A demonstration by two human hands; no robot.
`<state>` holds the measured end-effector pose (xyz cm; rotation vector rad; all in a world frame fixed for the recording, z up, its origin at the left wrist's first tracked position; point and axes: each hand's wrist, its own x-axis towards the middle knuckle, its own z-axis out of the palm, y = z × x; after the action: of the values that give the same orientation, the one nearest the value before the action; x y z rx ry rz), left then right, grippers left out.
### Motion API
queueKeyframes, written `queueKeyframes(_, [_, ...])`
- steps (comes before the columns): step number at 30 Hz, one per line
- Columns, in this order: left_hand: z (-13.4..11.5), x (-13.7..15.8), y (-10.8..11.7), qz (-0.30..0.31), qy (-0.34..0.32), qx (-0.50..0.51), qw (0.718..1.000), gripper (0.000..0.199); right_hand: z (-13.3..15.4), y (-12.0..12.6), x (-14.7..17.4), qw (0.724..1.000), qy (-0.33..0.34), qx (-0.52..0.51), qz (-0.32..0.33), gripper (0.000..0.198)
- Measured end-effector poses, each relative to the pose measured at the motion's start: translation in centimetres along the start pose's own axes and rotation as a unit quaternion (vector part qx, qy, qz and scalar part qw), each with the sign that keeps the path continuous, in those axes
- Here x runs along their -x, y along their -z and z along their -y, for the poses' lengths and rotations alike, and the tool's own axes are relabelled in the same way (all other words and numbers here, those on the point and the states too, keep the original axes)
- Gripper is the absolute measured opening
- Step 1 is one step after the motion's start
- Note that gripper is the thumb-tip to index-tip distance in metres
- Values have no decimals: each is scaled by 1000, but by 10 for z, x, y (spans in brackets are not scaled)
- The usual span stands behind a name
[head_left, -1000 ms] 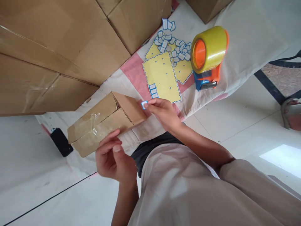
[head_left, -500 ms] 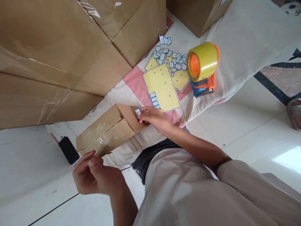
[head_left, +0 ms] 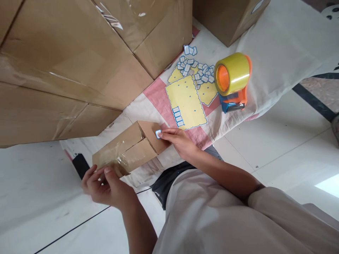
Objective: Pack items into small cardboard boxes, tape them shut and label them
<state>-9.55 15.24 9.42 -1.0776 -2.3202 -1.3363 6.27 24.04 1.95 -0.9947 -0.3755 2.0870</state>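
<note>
My right hand point(head_left: 181, 143) pinches a small white sticker-like piece with a blue outline point(head_left: 158, 134) between thumb and fingertips. It is held at the end of a small taped cardboard box point(head_left: 119, 144); whether it touches the box I cannot tell. My left hand point(head_left: 109, 187) is beside the box's near left end, fingers loosely curled and apart, with nothing seen in it. Beyond my right hand lies a yellow sheet with a blue wavy edge point(head_left: 185, 102), several white pieces lined up on its lower left side. A loose pile of similar pieces point(head_left: 203, 73) is behind it.
Large cardboard boxes point(head_left: 79, 67) rise at the left, and another box point(head_left: 227, 17) stands at the back. An orange and blue tape dispenser with a yellow roll point(head_left: 234, 74) is on the cloth point(head_left: 267, 60). A black phone-like object point(head_left: 81, 165) lies near my left hand.
My left hand has moved up towards the small box and its fingers have spread a little. My right hand keeps the white piece, now over the box end. The view has shifted slightly.
</note>
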Motion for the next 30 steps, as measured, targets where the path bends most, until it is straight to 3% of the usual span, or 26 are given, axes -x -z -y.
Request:
queueKeyframes(8, [15,-2,-6,9,-33,-100,994,7,-1,0,2,999,-38,-20,22,23])
queueKeyframes(18, [9,-3,-10,13,-41,-101,994,6,-6,-4,15,1000,-28,-6,-11,26])
queueKeyframes(30, [3,-3,-12,21,-28,-109,993,7,-5,-3,15,1000,-16,12,4,27])
